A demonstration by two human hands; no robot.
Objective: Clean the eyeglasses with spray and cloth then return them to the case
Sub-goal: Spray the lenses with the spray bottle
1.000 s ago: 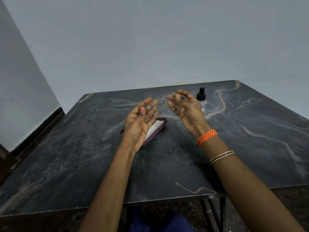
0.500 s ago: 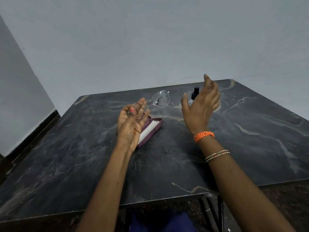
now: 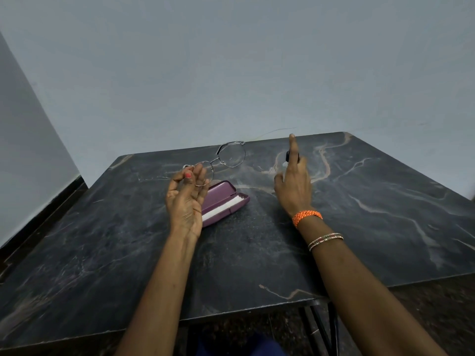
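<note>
We hold the eyeglasses [image 3: 223,160] up in our left hand [image 3: 185,201], with the fingers pinched together on the near rim, so the far lens stands free above the table [image 3: 102,253]. The glasses are in the air, above and just behind the purple case [image 3: 224,201]. The case lies open on the dark marble table, and a white cloth [image 3: 226,207] lies inside it. Our right hand [image 3: 295,183] is around the spray bottle [image 3: 289,160], with the index finger raised straight; we cannot tell if the grip is already tight. An orange band [image 3: 307,217] is on the right wrist.
</note>
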